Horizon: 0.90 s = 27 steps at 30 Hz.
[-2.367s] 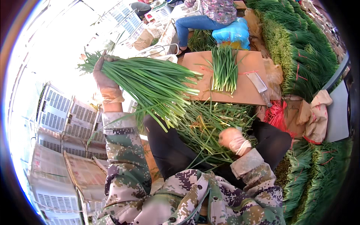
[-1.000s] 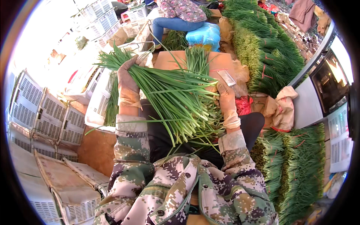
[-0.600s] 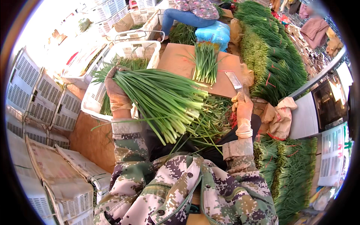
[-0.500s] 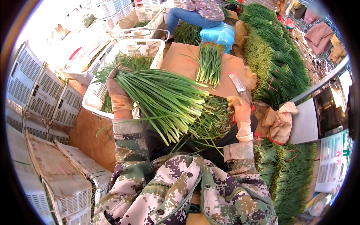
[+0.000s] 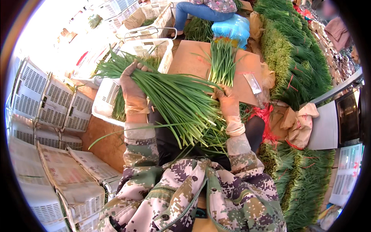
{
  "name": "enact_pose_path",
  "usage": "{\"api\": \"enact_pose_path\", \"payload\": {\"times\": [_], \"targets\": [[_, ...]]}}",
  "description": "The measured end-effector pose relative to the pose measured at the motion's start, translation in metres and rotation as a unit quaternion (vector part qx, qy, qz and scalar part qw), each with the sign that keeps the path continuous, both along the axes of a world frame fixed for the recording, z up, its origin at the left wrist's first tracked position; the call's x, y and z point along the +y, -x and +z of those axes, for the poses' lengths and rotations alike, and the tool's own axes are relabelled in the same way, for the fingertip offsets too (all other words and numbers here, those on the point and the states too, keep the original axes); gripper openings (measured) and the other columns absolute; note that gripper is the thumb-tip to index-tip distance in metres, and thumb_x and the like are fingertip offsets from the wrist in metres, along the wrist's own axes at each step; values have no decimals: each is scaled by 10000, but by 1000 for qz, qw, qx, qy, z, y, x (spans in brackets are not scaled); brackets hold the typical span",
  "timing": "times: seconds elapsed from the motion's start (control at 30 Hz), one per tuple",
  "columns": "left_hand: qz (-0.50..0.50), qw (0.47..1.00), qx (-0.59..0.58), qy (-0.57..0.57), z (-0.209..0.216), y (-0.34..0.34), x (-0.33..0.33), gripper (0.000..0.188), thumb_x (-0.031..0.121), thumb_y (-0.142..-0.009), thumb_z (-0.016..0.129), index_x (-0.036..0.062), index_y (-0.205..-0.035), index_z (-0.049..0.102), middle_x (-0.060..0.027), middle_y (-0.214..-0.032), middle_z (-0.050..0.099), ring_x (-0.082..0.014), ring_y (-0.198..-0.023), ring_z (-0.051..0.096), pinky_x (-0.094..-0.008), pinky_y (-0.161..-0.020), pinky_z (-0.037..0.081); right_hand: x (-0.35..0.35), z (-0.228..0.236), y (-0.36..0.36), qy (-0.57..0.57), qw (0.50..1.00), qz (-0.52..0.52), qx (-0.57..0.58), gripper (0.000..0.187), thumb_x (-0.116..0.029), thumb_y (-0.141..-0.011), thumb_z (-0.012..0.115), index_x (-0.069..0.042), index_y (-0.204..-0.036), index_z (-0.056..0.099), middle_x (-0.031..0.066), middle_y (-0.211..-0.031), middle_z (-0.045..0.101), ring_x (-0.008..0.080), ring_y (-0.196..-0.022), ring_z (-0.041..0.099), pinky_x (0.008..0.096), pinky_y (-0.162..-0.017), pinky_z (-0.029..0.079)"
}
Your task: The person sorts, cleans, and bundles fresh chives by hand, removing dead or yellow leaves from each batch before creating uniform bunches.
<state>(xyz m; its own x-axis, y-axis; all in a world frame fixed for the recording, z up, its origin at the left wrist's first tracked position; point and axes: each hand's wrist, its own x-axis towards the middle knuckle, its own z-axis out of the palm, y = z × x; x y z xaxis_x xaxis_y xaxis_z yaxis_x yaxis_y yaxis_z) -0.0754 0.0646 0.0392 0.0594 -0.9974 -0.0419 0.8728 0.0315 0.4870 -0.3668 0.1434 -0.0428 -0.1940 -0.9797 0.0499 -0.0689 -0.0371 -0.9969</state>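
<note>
A large bunch of garlic chives (image 5: 177, 96) lies slantwise across my lap, leaf tips to the upper left and pale stem ends to the lower right. My left hand (image 5: 133, 81) is closed round its leafy part, thumb on top. At the right edge of the bunch, my right hand (image 5: 227, 101) has its fingers bent and pinched on some stems; the fingertips are partly hidden. One long leaf trails loose to the left across my left sleeve. Under the bunch, loose chives (image 5: 216, 137) cover my lap. Just ahead, a smaller bunch (image 5: 223, 63) rests on a brown board (image 5: 189, 58).
A flat blade-like tool (image 5: 253, 83) lies at the board's right edge, with red ties (image 5: 264, 118) below it. A white crate (image 5: 101, 104) holds more chives at left. Stacked crates (image 5: 31, 85) stand far left. Chive piles (image 5: 295, 69) line the right. Another person (image 5: 201, 13) sits ahead.
My right hand has moved left and up from beside the bunch onto its stems. My left hand still grips the leaves. The whole view has shifted slightly.
</note>
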Motion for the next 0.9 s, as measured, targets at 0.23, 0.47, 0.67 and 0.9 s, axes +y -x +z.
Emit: {"api": "enact_pose_path", "payload": {"times": [0.23, 0.47, 0.67, 0.9], "targets": [[-31, 998, -18, -56, -11, 33, -14, 99, 115, -927, 531, 45, -859, 551, -54, -753, 567, -193, -702, 560, -343, -742, 503, -1, -23, 31, -64, 995, -54, 53, 196, -111, -953, 552, -37, -1033, 715, 14, -710, 652, 70, -555, 538, 230, -527, 429], [35, 999, 6, -12, 2, 1, -1, 143, 97, -902, 532, 6, -1006, 568, -48, -783, 571, -180, -701, 576, -351, -709, 526, 27, -76, 106, -106, 967, -158, -167, 261, -156, -950, 480, 8, -894, 676, -55, -500, 391, 67, -412, 356, 256, -390, 259], [64, 997, 21, 33, -1, -20, 5, 278, 58, -918, 488, -47, -1175, 502, -74, -888, 534, -179, -764, 513, -352, -749, 498, 53, -18, 93, -95, 994, -21, -51, 309, -278, -1024, 524, -18, -992, 687, 7, -742, 612, 85, -585, 552, 234, -538, 448], [86, 996, -33, 16, -3, -2, 15, 194, 100, -960, 466, -31, -1059, 568, -75, -864, 563, -208, -782, 553, -341, -754, 504, 11, 15, 6, 110, 991, -13, 68, 387, -412, -982, 611, -56, -1112, 686, 9, -898, 687, 107, -765, 636, 262, -703, 505]]}}
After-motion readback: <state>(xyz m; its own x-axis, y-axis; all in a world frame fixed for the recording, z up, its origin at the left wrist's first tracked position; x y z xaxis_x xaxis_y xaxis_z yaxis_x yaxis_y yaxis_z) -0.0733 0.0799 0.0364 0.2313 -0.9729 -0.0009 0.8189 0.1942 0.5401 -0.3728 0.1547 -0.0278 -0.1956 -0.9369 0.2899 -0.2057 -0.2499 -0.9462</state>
